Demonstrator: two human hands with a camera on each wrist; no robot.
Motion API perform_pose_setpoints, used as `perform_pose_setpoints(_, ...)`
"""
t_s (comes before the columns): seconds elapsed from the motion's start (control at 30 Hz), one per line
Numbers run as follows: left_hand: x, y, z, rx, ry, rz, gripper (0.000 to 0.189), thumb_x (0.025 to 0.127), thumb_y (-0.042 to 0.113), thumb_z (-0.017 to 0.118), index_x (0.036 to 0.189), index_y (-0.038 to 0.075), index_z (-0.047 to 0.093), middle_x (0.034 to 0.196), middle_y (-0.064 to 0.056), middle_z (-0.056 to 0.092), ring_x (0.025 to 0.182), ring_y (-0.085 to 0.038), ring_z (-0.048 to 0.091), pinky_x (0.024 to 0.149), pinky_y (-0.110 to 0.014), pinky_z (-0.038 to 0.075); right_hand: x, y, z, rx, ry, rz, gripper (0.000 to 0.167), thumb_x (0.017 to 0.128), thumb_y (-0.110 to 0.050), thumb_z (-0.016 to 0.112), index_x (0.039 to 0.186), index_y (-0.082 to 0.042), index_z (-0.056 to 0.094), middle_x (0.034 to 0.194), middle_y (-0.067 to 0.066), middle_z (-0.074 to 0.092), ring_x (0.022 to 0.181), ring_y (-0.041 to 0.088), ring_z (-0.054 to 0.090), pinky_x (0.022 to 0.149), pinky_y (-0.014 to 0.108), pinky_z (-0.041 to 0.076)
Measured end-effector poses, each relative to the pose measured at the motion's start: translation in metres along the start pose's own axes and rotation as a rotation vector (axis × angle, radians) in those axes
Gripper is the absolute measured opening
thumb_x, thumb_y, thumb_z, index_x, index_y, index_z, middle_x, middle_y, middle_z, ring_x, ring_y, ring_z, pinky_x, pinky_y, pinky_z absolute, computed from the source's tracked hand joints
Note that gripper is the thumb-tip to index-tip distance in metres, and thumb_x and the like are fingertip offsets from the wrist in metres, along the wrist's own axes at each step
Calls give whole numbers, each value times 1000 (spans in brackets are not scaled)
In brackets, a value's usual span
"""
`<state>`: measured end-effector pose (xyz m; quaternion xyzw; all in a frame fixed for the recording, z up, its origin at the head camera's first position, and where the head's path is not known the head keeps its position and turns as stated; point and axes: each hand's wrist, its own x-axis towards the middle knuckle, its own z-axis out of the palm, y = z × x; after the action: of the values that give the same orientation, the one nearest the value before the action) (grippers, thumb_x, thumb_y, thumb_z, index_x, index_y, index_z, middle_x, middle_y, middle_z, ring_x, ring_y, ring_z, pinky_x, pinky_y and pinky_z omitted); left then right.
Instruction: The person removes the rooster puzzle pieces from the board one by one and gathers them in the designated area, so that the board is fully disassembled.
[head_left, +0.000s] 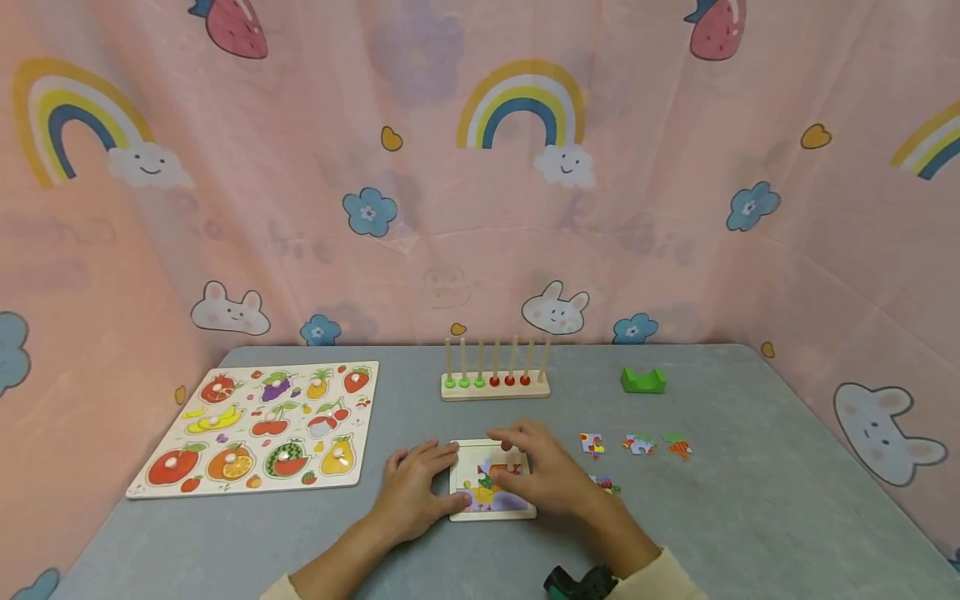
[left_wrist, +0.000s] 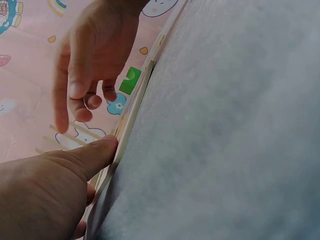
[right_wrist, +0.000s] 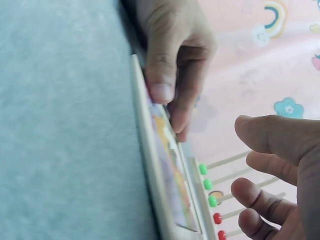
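A small jigsaw puzzle board (head_left: 493,516) with a pale wooden rim lies in front of me, its lower part filled with colourful pieces (head_left: 491,497). My left hand (head_left: 414,493) holds it at the left side, thumb (left_wrist: 104,150) on the near left corner and fingers by the far left corner. Over the board's right part hovers my right hand (head_left: 551,471), thumb and fingers spread apart with nothing between them. In the right wrist view that hand (right_wrist: 280,175) stands clear of the picture surface.
Several loose jigsaw pieces (head_left: 639,445) lie right of the board, one partly behind my right hand. A fruit peg puzzle (head_left: 251,487) is at the left. Behind stand a bead counting rack (head_left: 495,390) with green and red beads and a green block (head_left: 643,382).
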<state>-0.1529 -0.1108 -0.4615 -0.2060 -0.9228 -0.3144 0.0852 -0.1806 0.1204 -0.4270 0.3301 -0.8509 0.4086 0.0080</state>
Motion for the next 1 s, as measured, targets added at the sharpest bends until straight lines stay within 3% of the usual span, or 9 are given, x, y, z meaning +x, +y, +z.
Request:
perform_pose_setpoints(0.3,0,0,0,2,-1,6,59,75,36,82,122,2,66,131,-2,59,127,-30,45,97,-61,23,0,7,11,-77,-48,61,50,83,-22,75,127,-3,62,98,0,53,100,21,45,82,43,40)
perform_pose_setpoints(0.5,0,1,0,2,3,5,58,75,34,82,121,2,67,131,-3,59,127,-30,45,98,-60,22,1,7,13,-84,-65,100,53,83,-24,74,128,-3,61,100,1,54,99,21,45,83,47,39)
perform_pose_setpoints(0.73,0,1,-1,0,1,5,59,75,35,82,121,2,67,131,-3,59,127,-31,45,97,-60,23,2,6,17,-167,-90,141,55,82,-29,74,129,-5,61,104,-1,53,97,19,43,84,47,35)
perform_pose_setpoints(1.0,0,0,-1,4,-3,1,58,76,35,82,121,2,67,131,-3,59,127,-31,45,97,-61,23,2,7,21,-262,-90,92,39,83,-26,72,117,-9,68,103,-2,48,94,19,42,83,48,34)
